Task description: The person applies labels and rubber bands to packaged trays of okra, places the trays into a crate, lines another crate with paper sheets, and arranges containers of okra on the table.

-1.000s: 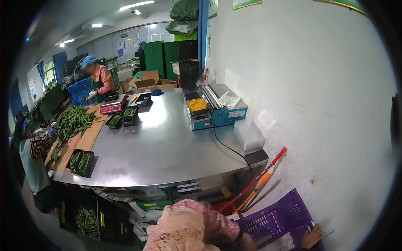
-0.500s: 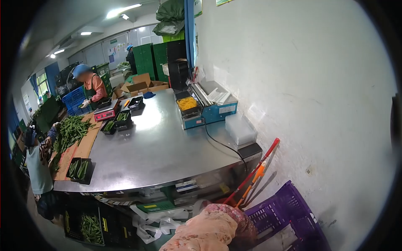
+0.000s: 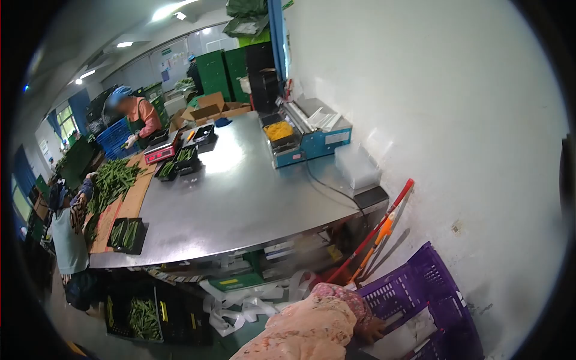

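Observation:
My left hand (image 3: 372,330) reaches out of a floral sleeve (image 3: 300,330) with a pink patterned cuff, low in the middle of the view. It is over the near side of a purple plastic crate (image 3: 435,273). Inside the crate lies a whitish, flat-looking item (image 3: 408,339), right beside my fingers. Dim light and blur hide whether the fingers touch or grip it. My right hand is out of view.
A steel table (image 3: 222,204) carries a blue wrapping machine (image 3: 312,144), clear stacked trays (image 3: 357,167), a red scale (image 3: 161,153) and green vegetables (image 3: 114,183). Red and orange poles (image 3: 378,240) lean at the wall. Two co-workers (image 3: 141,117) stand along the table's far and left sides.
My view has shifted, so the table and crate sit higher in the picture. My left hand, hard to see before, now shows at the crate beside the whitish item.

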The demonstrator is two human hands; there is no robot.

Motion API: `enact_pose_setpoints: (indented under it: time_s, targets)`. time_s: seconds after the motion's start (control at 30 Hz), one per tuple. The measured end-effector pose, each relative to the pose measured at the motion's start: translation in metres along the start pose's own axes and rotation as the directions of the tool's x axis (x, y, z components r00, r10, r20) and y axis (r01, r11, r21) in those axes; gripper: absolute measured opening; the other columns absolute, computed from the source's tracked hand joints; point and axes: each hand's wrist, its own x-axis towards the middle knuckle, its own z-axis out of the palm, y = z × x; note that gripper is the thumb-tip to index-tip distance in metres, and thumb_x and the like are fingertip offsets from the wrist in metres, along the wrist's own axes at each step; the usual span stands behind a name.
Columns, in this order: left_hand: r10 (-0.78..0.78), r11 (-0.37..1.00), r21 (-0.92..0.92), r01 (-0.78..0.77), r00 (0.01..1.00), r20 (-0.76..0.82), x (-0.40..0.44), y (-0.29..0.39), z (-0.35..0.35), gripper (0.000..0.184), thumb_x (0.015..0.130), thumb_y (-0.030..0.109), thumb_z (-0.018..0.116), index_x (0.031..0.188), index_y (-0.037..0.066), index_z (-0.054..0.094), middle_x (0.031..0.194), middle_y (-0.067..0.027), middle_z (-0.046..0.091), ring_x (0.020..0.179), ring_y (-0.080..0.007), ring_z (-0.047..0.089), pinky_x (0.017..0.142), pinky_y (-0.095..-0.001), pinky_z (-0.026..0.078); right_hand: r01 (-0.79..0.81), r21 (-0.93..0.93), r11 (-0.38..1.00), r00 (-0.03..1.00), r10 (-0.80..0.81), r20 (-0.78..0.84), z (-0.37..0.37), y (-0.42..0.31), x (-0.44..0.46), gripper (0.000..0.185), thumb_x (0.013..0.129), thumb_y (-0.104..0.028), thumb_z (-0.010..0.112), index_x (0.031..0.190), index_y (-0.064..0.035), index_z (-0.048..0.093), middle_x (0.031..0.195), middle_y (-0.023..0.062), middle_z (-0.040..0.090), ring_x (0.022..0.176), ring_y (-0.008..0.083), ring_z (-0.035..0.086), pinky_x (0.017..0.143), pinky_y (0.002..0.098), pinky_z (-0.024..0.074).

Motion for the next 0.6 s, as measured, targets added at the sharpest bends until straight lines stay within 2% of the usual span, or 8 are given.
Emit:
enact_pose_setpoints:
  time_s: [0.13, 0.2, 0.23, 0.27, 0.43, 0.5, 0.53, 0.6]
  targets:
    - [0.077, 0.997, 0.029, -0.077, 0.997, 0.009, 0.017, 0.005, -0.011, 0.014, 0.078, 0.031, 0.055, 0.079, 0.025, 0.068, 0.1, -0.0091, 0.062, 0.108, -0.0388, 0.054, 0.106, -0.0681, 0.021, -0.068, -0.09, 0.994, 0.97, 0.087, 0.225, -0.01, -0.001, 0.02, 0.035, 0.081, -0.021, 0.058, 0.115, -0.0121, 0.062, 0.125, 0.0202, 0.054, 0.122, 0.0441, 0.045, 0.109, 0.05, 0.0318]
    - [-0.035, 0.999, 0.033, 0.04, 0.989, -0.145, 0.007, 0.003, 0.015, 0.011, 0.074, 0.031, 0.057, 0.072, 0.024, 0.065, 0.089, -0.0049, 0.062, 0.099, -0.032, 0.057, 0.107, -0.0632, 0.024, -0.107, -0.114, 0.988, 0.994, 0.102, -0.044, -0.003, -0.002, 0.025, 0.029, 0.078, -0.03, 0.067, 0.095, -0.0065, 0.068, 0.094, 0.0186, 0.062, 0.101, 0.0386, 0.055, 0.102, 0.0509, 0.0339]
    - [-0.067, 0.998, 0.004, 0.07, 0.971, -0.231, 0.008, 0.005, 0.029, 0.01, 0.072, 0.031, 0.058, 0.069, 0.024, 0.064, 0.084, -0.0028, 0.062, 0.095, -0.0286, 0.058, 0.108, -0.0607, 0.025, 0.076, -0.237, 0.969, 0.957, -0.137, -0.254, 0.004, 0.007, 0.028, 0.025, 0.079, -0.031, 0.066, 0.071, -0.0084, 0.067, 0.071, 0.0174, 0.062, 0.08, 0.0376, 0.061, 0.095, 0.0536, 0.0383]
    - [-0.095, 0.995, -0.046, 0.085, 0.943, -0.318, 0.025, 0.011, 0.048, 0.01, 0.071, 0.031, 0.059, 0.066, 0.023, 0.063, 0.078, -0.0007, 0.062, 0.091, -0.0252, 0.06, 0.109, -0.0582, 0.026, -0.052, -0.131, 0.99, 0.984, 0.029, -0.175, 0.01, 0.019, 0.019, 0.025, 0.08, -0.033, 0.066, 0.072, -0.009, 0.065, 0.066, 0.0153, 0.06, 0.068, 0.0344, 0.06, 0.087, 0.052, 0.0416]
    - [-0.02, 0.951, -0.306, 0.052, 0.994, 0.107, 0.044, 0.008, -0.068, 0.023, 0.072, 0.031, 0.059, 0.059, 0.013, 0.067, 0.07, -0.0079, 0.064, 0.075, -0.0262, 0.06, 0.091, -0.0432, 0.044, -0.408, -0.256, 0.877, 0.883, 0.306, -0.357, -0.083, -0.017, -0.049, 0.016, 0.08, -0.024, 0.066, 0.073, -0.0118, 0.058, 0.058, 0.0116, 0.052, 0.053, 0.0336, 0.054, 0.051, 0.0465, 0.0432]
    - [-0.211, 0.937, -0.272, 0.219, 0.976, 0.059, 0.046, 0.014, -0.141, 0.016, 0.067, 0.024, 0.063, 0.06, 0.01, 0.067, 0.064, -0.0091, 0.064, 0.06, -0.0264, 0.059, 0.069, -0.0388, 0.048, -0.491, -0.242, 0.837, 0.827, 0.36, -0.432, -0.102, -0.017, -0.113, 0.005, 0.082, -0.012, 0.062, 0.078, -0.0103, 0.06, 0.066, 0.0116, 0.056, 0.061, 0.0328, 0.057, 0.057, 0.0454, 0.0445]
    - [-0.306, 0.899, -0.242, 0.366, 0.918, 0.252, 0.045, 0.011, -0.208, 0.015, 0.066, 0.021, 0.065, 0.058, 0.008, 0.063, 0.057, -0.0076, 0.058, 0.058, -0.0248, 0.057, 0.059, -0.0353, 0.047, -0.597, -0.111, 0.795, 0.752, 0.505, -0.423, -0.059, 0.026, -0.184, 0.002, 0.083, -0.007, 0.061, 0.081, -0.0075, 0.061, 0.073, 0.0125, 0.059, 0.07, 0.0322, 0.058, 0.064, 0.0434, 0.0449]
    - [-0.198, 0.98, 0.029, 0.197, 0.956, 0.216, -0.023, -0.026, -0.252, 0.014, 0.072, 0.025, 0.063, 0.067, 0.012, 0.059, 0.065, -0.0047, 0.05, 0.056, -0.0253, 0.053, 0.055, -0.0428, 0.043, -0.627, -0.284, 0.726, 0.779, 0.572, -0.256, -0.101, -0.02, -0.174, 0.003, 0.083, -0.007, 0.063, 0.084, -0.0051, 0.061, 0.077, 0.0119, 0.06, 0.075, 0.0308, 0.057, 0.075, 0.0404, 0.0433]
